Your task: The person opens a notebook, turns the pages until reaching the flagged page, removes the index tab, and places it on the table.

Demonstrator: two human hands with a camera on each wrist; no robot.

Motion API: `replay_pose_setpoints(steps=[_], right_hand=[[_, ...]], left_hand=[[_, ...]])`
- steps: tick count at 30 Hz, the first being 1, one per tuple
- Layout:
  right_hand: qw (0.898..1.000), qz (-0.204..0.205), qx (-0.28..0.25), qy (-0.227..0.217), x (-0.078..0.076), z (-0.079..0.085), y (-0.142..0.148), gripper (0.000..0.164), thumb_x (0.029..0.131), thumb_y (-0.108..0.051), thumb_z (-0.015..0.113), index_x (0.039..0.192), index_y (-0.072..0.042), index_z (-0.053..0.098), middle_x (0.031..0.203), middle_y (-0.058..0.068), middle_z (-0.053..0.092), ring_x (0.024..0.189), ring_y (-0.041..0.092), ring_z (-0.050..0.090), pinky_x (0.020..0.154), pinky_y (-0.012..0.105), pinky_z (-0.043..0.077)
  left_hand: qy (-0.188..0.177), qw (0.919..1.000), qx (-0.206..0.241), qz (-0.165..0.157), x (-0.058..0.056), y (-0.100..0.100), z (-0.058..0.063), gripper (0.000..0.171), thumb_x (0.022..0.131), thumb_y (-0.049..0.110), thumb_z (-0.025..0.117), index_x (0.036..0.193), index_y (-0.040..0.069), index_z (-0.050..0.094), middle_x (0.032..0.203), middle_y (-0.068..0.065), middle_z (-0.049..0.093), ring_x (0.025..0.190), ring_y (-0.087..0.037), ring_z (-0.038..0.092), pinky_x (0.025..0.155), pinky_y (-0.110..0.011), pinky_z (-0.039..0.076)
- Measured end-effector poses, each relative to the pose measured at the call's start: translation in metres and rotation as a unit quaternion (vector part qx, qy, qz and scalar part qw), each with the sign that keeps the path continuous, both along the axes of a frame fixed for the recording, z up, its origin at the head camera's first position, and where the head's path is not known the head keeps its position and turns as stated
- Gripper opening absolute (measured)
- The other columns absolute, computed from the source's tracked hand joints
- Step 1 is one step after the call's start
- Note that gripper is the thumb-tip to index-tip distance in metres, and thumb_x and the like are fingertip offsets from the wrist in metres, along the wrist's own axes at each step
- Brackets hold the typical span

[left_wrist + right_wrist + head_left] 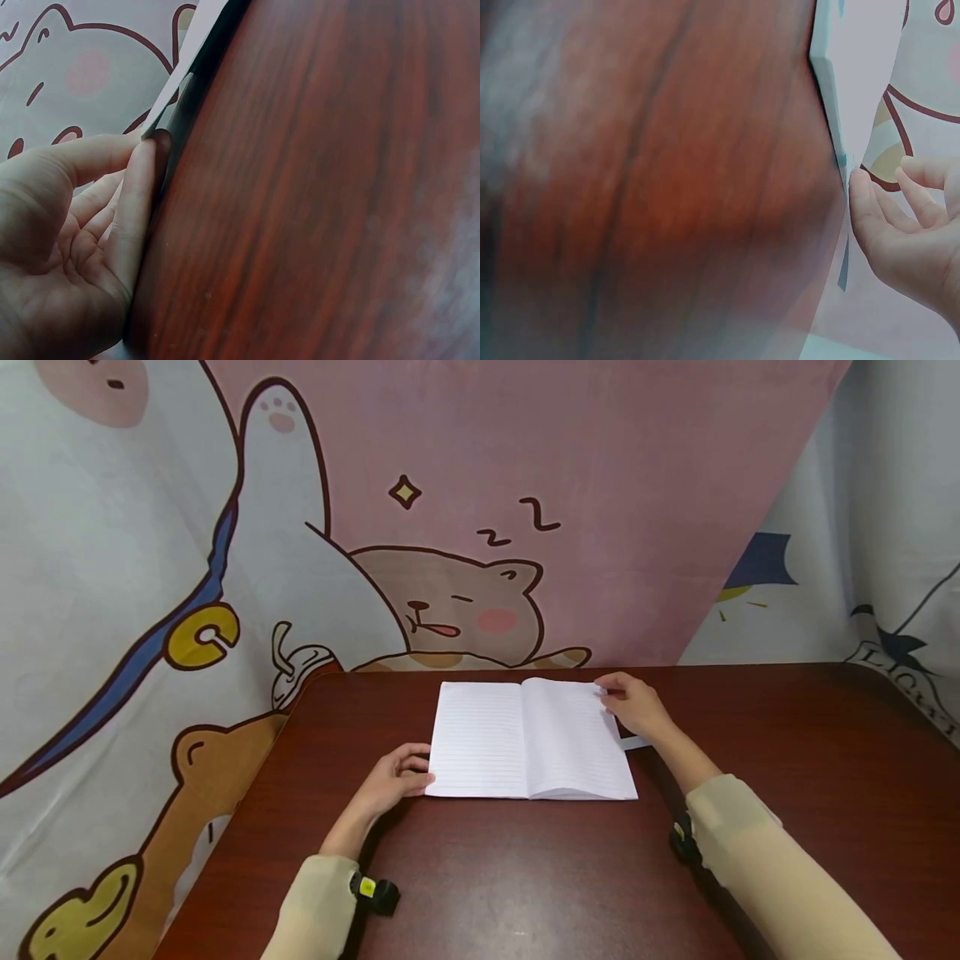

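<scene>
An open notebook (480,739) with lined white pages lies on the table, its right-hand page (573,735) bulging slightly at the lower edge. At the lower left corner, my left hand (393,779) pinches the notebook's edge, thumb above and index finger below in the left wrist view. My right hand (636,703) is at the upper right corner. In the right wrist view, a fingertip (859,180) touches the notebook's edge while the thumb stands apart from it. A pale strip (636,742) sticks out from the notebook's right side, beside the right wrist.
The dark red-brown wooden table (517,868) extends around the notebook on all sides. Behind it hangs a cloth (630,485) printed with cartoon animals. Black wrist cameras are strapped at both cream sleeves (780,868).
</scene>
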State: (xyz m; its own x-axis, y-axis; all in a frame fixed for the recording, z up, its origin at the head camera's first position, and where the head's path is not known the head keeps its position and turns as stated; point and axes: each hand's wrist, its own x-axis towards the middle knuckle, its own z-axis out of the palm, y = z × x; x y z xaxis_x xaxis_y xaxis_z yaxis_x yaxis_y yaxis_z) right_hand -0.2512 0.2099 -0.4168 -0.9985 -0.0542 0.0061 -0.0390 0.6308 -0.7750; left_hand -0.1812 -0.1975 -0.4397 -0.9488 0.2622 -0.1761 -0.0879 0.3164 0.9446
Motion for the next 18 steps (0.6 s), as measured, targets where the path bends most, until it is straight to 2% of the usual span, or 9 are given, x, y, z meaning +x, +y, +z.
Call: replay_pose_setpoints(steps=[13, 18], right_hand=[[1.0, -0.004, -0.001, 0.007, 0.0003, 0.0003, -0.0033, 0.037, 0.101, -0.011, 0.053, 0.135, 0.003, 0.054, 0.139, 0.025, 0.056, 0.121, 0.04, 0.058, 0.096, 0.049, 0.053], [1.0, 0.018, -0.01, 0.003, 0.0016, -0.0001, -0.0049, 0.037, 0.101, -0.01, 0.052, 0.135, 0.005, 0.052, 0.137, 0.027, 0.055, 0.123, 0.042, 0.057, 0.099, 0.051, 0.051]], left_hand=[[0.006, 1.0, 0.004, -0.005, -0.0008, -0.0004, -0.0015, 0.049, 0.093, 0.006, 0.067, 0.139, -0.001, 0.05, 0.117, -0.023, 0.064, 0.089, -0.009, 0.065, 0.08, -0.027, 0.058], [0.005, 1.0, 0.003, -0.002, -0.0007, -0.0001, -0.002, 0.048, 0.093, 0.005, 0.067, 0.138, -0.001, 0.051, 0.115, -0.021, 0.065, 0.087, -0.008, 0.065, 0.079, -0.026, 0.058]])
